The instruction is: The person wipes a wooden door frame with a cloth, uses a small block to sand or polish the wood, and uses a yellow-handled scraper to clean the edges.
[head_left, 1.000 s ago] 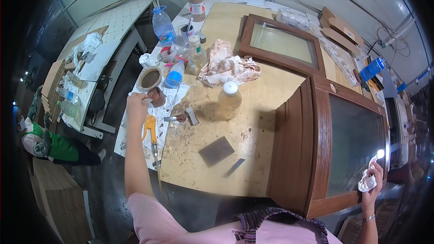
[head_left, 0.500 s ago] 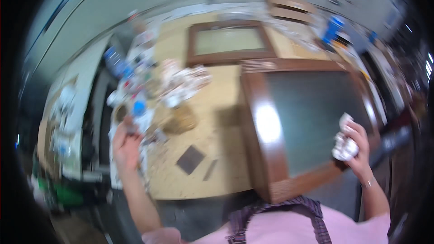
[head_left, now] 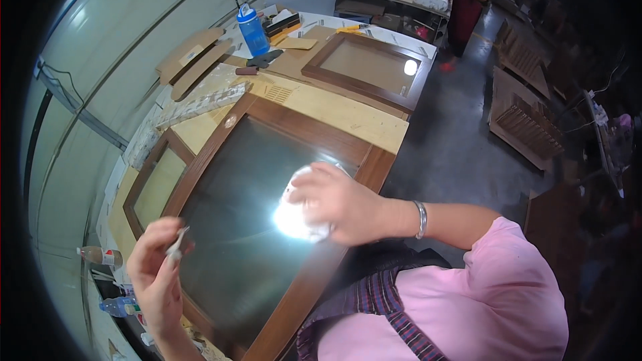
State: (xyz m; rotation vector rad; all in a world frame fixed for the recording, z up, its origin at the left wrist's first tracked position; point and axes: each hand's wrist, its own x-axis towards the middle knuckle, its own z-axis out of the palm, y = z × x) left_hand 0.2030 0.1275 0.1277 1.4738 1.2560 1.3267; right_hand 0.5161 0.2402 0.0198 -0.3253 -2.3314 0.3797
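Note:
A large brown wooden framed door (head_left: 281,117) with a dark glass pane (head_left: 231,190) lies in front of me on the workbench. On the glass, near the frame's right side, my right hand (head_left: 341,204) presses a wadded white cloth (head_left: 297,217); motion and glare blur both. My left hand (head_left: 154,274) is raised over the left edge of the frame. Its thumb and fingers pinch a small, thin pale piece (head_left: 176,243), too small for me to name.
Two smaller framed panels lie beyond: one (head_left: 368,63) at the back right, one (head_left: 160,184) at the left. A blue water bottle (head_left: 252,30), cardboard pieces (head_left: 190,60) and a brown roller (head_left: 247,71) sit farther back. Bottles (head_left: 100,256) stand at left. A co-worker (head_left: 468,0) stands far off.
My view has swung to the right. My right hand has brought the cloth from above the door's right side onto the glass. The left hand has moved from the bench clutter to the frame.

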